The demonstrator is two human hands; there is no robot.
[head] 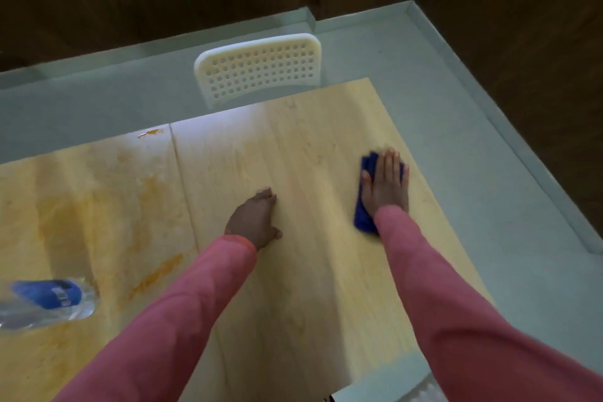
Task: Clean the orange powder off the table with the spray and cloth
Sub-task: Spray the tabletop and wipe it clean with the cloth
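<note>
My right hand point(388, 184) lies flat on a folded blue cloth point(363, 217), pressing it onto the right part of the light wooden table point(306, 287). My left hand point(256, 220) rests on the table's middle with fingers curled, holding nothing. Orange powder smears point(153, 276) and a hazy orange stain point(68, 215) cover the table's left half. A small orange patch point(150, 133) sits at the far edge. A clear bottle with a blue label point(45, 300) lies on its side at the left edge of view.
A white perforated chair point(257, 67) stands at the table's far side. Grey floor point(456, 101) surrounds the table, with dark wood walls beyond. A seam point(184, 189) divides two tabletops. Another white chair's back point(388, 382) shows at the bottom.
</note>
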